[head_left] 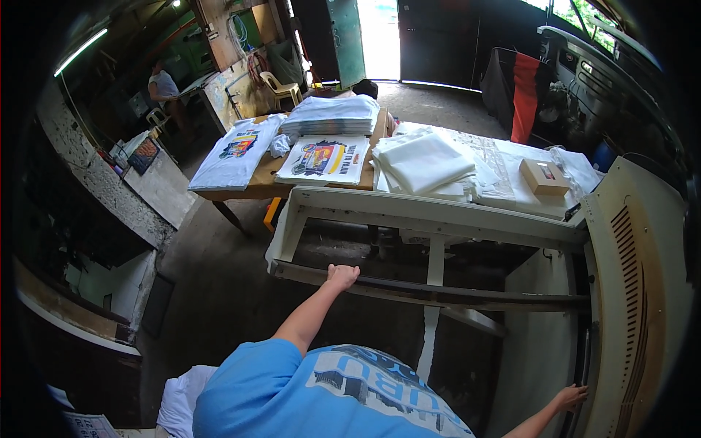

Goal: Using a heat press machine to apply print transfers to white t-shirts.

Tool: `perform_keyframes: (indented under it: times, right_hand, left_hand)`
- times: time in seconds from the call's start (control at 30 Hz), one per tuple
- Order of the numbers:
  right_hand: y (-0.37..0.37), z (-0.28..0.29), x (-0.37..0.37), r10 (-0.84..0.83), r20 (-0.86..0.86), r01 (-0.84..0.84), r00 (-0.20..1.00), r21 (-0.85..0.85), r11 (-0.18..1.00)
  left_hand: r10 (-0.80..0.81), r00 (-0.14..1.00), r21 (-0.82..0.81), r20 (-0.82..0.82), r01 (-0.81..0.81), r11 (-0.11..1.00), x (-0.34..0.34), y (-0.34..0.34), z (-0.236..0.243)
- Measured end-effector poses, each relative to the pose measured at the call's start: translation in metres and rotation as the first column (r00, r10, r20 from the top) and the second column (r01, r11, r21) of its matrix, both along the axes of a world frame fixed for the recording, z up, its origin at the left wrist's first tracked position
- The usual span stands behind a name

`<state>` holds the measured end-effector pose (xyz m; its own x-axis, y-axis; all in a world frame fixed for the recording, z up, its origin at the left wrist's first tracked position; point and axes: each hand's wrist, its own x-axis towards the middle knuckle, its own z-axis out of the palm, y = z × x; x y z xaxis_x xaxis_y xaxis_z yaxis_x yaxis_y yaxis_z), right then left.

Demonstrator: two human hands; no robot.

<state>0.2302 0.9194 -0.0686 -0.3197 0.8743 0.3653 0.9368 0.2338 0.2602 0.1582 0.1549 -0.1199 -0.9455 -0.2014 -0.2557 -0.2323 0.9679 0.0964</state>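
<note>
My left hand [342, 276] is closed over the left part of a long dark metal rail [467, 296], which runs across the front of a pale metal machine frame [431, 208]. At the lower right, my right hand [571, 398] is closed on a thin dark upright rod [586, 350]. That rod stands beside the machine's tall cream side panel [635, 277], which has slots in it. Part of the right hand's grip is hard to make out. Between the rail and the frame's far beam lies an open gap with a pale crosspiece [436, 263].
Beyond the frame, a wooden table [255, 182] bears a printed white shirt [237, 146], a stack of folded white cloth [332, 113] and a printed sheet [325, 157]. White sheets [427, 160] and a cardboard box [544, 177] lie right of it. Another person [162, 86] stands far left.
</note>
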Motion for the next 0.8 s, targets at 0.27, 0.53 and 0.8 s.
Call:
perform_keyframes:
  times: [0.27, 0.53, 0.8]
  right_hand:
    - [-0.028, 0.013, 0.001, 0.189, -0.013, -0.187, 0.982, 0.102, 0.977]
    - [-0.069, -0.010, -0.008, 0.407, -0.103, -0.404, 0.908, 0.051, 0.913]
    - [-0.174, -0.024, -0.056, 0.705, -0.455, -0.785, 0.544, 0.019, 0.619]
  left_hand:
    - [-0.045, 0.999, -0.007, -0.025, 0.045, 0.999, 0.004, 0.002, 0.007]
    - [-0.056, 0.998, -0.027, -0.035, 0.055, 0.998, 0.004, 0.001, 0.004]
    - [-0.034, 0.999, -0.028, -0.011, 0.034, 0.999, 0.000, -0.002, -0.004]
